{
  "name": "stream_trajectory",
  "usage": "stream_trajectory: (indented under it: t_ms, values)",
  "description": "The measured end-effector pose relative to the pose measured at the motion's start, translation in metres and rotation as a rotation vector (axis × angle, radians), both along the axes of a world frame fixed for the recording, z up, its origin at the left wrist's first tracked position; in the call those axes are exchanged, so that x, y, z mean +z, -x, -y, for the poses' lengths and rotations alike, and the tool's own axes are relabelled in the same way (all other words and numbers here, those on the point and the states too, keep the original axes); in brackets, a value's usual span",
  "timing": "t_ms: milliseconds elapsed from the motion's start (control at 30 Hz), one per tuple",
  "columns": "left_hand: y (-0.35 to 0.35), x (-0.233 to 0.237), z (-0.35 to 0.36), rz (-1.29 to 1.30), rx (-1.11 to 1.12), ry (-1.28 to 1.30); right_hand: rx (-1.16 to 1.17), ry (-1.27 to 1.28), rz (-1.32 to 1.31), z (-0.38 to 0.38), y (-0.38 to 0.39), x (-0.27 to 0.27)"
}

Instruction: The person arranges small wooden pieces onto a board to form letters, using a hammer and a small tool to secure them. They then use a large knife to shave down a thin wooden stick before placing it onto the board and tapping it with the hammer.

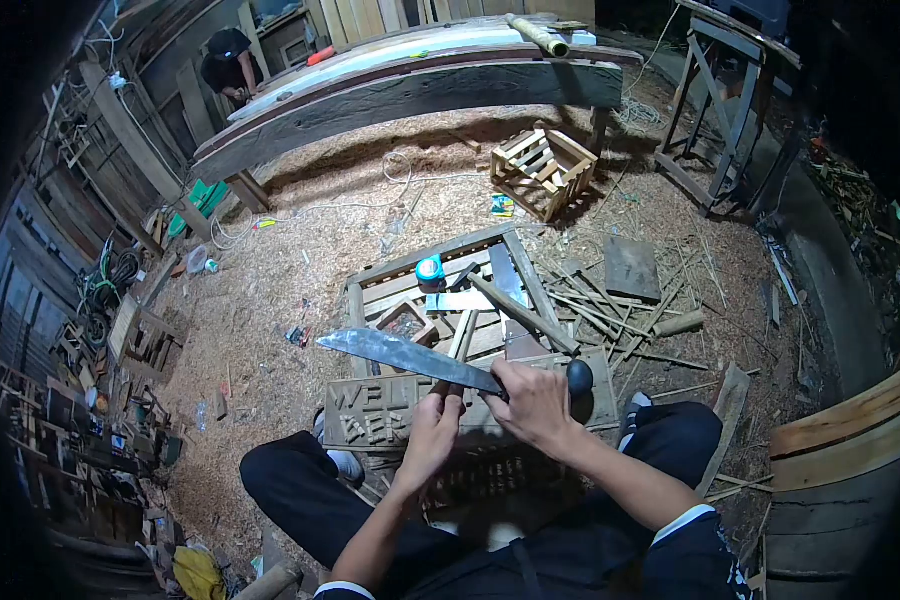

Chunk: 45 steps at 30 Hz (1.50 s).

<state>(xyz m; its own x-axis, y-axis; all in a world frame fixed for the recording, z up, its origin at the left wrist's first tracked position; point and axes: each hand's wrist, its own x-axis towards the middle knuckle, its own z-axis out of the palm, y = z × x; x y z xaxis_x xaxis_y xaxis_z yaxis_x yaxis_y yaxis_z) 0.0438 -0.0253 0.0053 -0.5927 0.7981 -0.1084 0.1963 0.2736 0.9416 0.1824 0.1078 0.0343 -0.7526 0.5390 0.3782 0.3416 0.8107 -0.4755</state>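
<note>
My right hand (537, 402) grips the dark handle of a large knife, a machete (400, 354), whose long steel blade points left over a carved wooden board (370, 410) with raised letters. My left hand (436, 432) sits just under the base of the blade, its fingers pinched on something small that I cannot make out. Both hands hover above my knees, in dark trousers, and over the board's lower edge.
A wooden pallet frame (370, 282) lies ahead with a blue tape roll (429, 270), a hammer (522, 314) and scraps. A small crate (543, 172) stands farther off. Long planks (400, 85) rest on trestles. A person (229, 62) crouches at far left. Sawdust covers the floor.
</note>
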Motion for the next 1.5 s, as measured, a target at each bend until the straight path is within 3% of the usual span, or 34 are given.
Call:
stream_trajectory:
  t_ms: [200, 267, 600, 833, 1000, 1167, 1233, 1300, 1333, 1367, 1500]
  values:
    - [-0.002, -0.005, 0.001, 0.001, 0.055, -0.003, 0.002, -0.018, 0.018, -0.001, -0.005, 0.000]
    - [-0.008, -0.004, 0.001, -0.353, 0.053, -0.064, 0.007, -0.020, 0.028, 0.001, -0.007, 0.000]
    - [-0.034, -0.004, -0.003, -0.655, 0.164, -0.074, 0.009, -0.028, 0.132, 0.000, -0.005, -0.009]
    - [-0.047, 0.025, -0.003, -0.514, 0.164, -0.025, -0.024, -0.161, -0.023, -0.020, -0.004, -0.008]
    - [-0.054, 0.034, 0.001, -0.488, 0.235, -0.259, 0.015, -0.195, -0.086, -0.026, -0.001, -0.012]
    - [-0.058, 0.037, 0.020, -0.373, 0.219, -0.117, 0.050, -0.275, -0.175, -0.024, -0.004, -0.013]
    - [-0.050, 0.033, 0.030, -0.467, 0.177, -0.039, 0.061, -0.273, -0.061, -0.029, -0.010, -0.021]
    - [-0.043, 0.043, 0.052, -0.301, 0.416, -0.202, -0.239, -0.218, 0.063, -0.085, -0.020, -0.034]
    - [-0.039, 0.042, 0.081, -0.415, 0.394, -0.094, -0.397, -0.162, 0.073, -0.109, -0.033, -0.014]
    - [-0.040, 0.026, 0.096, -0.362, 0.431, -0.120, -0.535, -0.116, 0.078, -0.121, -0.037, 0.013]
    - [-0.029, 0.043, 0.081, -0.124, 0.326, -0.081, -0.451, -0.147, -0.101, -0.075, -0.038, 0.030]
